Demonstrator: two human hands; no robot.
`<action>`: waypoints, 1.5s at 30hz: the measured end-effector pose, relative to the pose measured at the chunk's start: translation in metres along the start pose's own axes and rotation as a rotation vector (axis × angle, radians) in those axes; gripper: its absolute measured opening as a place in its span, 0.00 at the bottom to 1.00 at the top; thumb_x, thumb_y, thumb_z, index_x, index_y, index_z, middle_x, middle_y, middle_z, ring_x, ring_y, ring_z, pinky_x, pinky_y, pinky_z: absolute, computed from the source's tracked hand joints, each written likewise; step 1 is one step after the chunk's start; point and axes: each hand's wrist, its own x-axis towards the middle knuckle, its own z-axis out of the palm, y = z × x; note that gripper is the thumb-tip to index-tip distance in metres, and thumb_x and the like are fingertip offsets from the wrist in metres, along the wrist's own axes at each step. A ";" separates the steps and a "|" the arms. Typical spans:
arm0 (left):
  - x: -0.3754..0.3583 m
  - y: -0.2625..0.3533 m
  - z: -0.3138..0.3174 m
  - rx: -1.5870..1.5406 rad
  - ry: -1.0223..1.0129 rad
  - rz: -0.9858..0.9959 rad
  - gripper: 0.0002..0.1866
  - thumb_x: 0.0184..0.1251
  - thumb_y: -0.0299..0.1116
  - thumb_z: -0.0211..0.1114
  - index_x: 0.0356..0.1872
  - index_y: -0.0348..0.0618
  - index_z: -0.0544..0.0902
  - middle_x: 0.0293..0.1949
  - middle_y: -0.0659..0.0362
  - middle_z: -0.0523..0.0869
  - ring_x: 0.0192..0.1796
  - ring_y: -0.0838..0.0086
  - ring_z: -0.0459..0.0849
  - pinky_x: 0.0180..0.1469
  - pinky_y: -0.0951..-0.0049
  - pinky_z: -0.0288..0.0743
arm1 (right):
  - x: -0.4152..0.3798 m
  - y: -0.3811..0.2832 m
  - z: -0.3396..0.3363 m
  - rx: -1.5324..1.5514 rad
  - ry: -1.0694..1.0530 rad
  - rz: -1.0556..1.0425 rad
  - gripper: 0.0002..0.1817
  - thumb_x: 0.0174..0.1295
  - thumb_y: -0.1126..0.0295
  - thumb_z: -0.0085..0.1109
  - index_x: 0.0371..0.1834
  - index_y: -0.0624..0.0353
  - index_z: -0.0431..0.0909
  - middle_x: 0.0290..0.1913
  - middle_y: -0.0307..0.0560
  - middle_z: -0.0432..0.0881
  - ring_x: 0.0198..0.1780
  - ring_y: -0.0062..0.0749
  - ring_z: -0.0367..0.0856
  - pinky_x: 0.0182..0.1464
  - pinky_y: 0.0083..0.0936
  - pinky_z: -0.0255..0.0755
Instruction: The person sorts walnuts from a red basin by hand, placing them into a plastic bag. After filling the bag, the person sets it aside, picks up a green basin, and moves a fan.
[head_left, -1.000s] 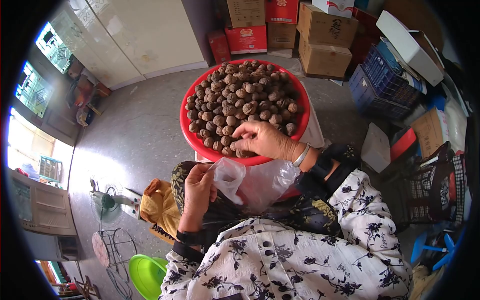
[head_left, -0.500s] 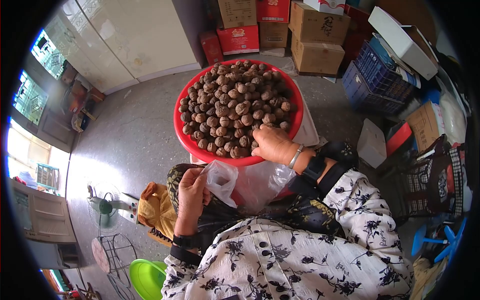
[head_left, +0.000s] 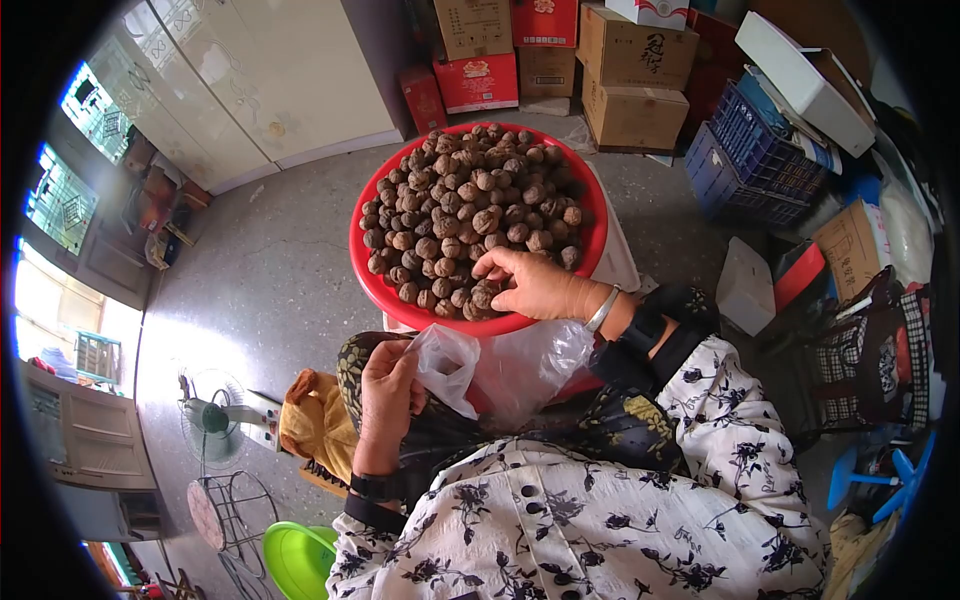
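A red basin (head_left: 362, 268) in front of me is heaped with brown walnuts (head_left: 455, 200). My right hand (head_left: 535, 284) is over the near side of the heap, its thumb and fingers apart around walnuts at the edge of the pile. It wears a silver bangle (head_left: 603, 308). Below the basin's near rim, my left hand (head_left: 388, 385) pinches the edge of a clear plastic bag (head_left: 446, 362). The bag's mouth gapes, and the rest of it spreads across my lap towards the right.
Cardboard boxes (head_left: 635, 65) and red cartons stand behind the basin. Blue crates (head_left: 760, 150) are stacked at the right. On the left are a fan (head_left: 210, 415), a round-topped stool (head_left: 207, 512) and a green basin (head_left: 292, 560). Yellow cloth (head_left: 318, 415) lies beside my left arm.
My right hand has moved left across the near walnuts, and its thumb and fingers show further apart. My left hand keeps its hold on the bag, nearly still.
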 end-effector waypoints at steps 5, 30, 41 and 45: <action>0.001 -0.003 -0.001 -0.015 -0.016 0.006 0.06 0.78 0.30 0.61 0.46 0.39 0.79 0.21 0.65 0.78 0.14 0.84 0.70 0.14 0.81 0.63 | 0.002 0.002 0.000 0.107 -0.066 -0.042 0.21 0.59 0.75 0.64 0.57 0.64 0.79 0.49 0.52 0.86 0.54 0.38 0.83 0.61 0.31 0.76; 0.018 -0.012 -0.048 -0.057 0.165 0.050 0.05 0.77 0.34 0.63 0.44 0.45 0.79 0.19 0.69 0.72 0.15 0.86 0.66 0.14 0.83 0.56 | -0.087 0.004 -0.113 -0.057 0.236 0.165 0.14 0.67 0.67 0.68 0.48 0.67 0.83 0.41 0.46 0.88 0.43 0.24 0.85 0.48 0.23 0.79; 0.035 -0.037 -0.074 -0.118 0.068 0.068 0.04 0.78 0.34 0.61 0.44 0.46 0.79 0.19 0.68 0.73 0.14 0.85 0.67 0.16 0.83 0.61 | -0.221 0.040 -0.148 0.346 0.477 0.655 0.21 0.73 0.54 0.60 0.46 0.63 0.88 0.45 0.39 0.88 0.46 0.21 0.83 0.52 0.18 0.74; 0.036 -0.042 -0.075 -0.131 0.026 0.122 0.04 0.79 0.33 0.60 0.44 0.45 0.79 0.19 0.67 0.74 0.14 0.84 0.67 0.15 0.82 0.63 | -0.222 0.034 -0.145 0.351 0.513 0.654 0.21 0.73 0.53 0.60 0.45 0.62 0.88 0.43 0.38 0.88 0.44 0.20 0.82 0.50 0.19 0.74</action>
